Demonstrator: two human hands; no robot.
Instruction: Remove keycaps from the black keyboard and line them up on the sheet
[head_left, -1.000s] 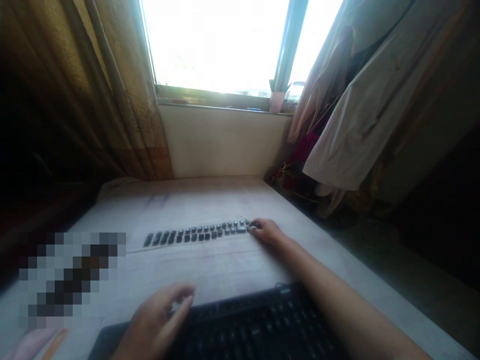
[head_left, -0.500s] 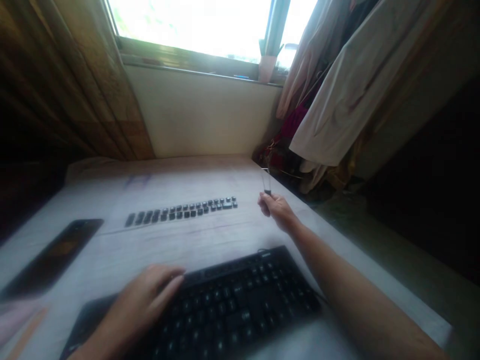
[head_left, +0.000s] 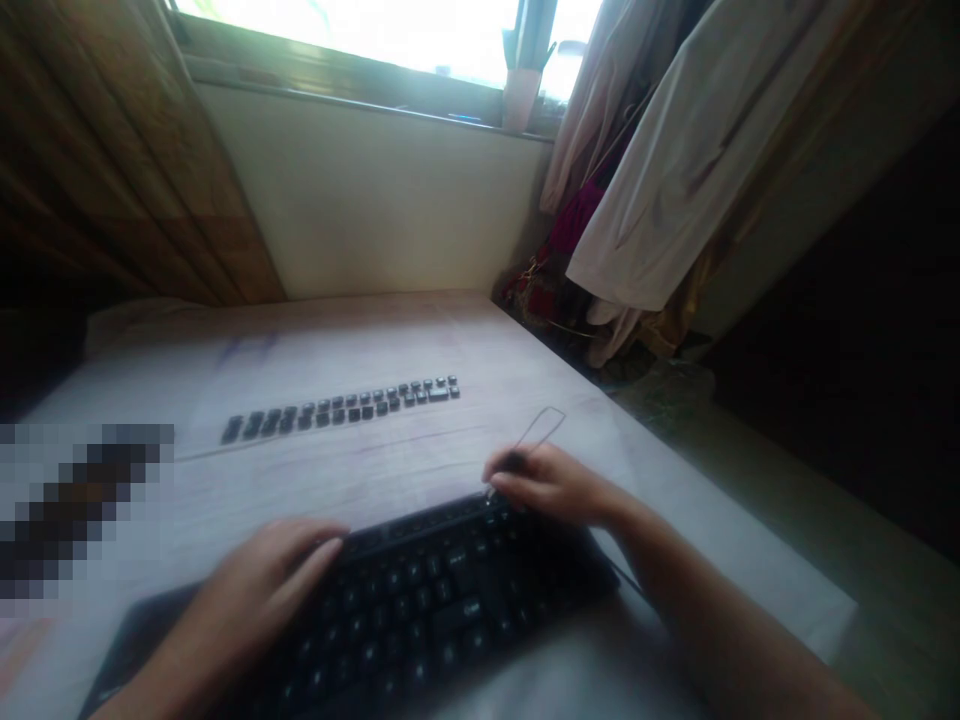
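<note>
A black keyboard lies at an angle across the near part of the cloth-covered surface. Bare dark patches show among its keys. My left hand grips its back left part, fingers over the far edge. In my right hand, a wire keycap puller is pinched by its dark handle, its wire loop pointing up and away. That hand is at the keyboard's back right keys; blur hides what the puller's lower end touches. Beyond the keyboard, black keycaps are laid out in two rows.
A pixelated dark object lies at the left. The pale cloth surface ends at a right edge dropping to the floor. Clothes hang at the right, a curtain at the left, and a potted plant stands on the windowsill.
My right hand has come down and nearer, from above the cloth to the keyboard's back right, tilting the puller. My left hand keeps its hold; the camera view has shifted slightly.
</note>
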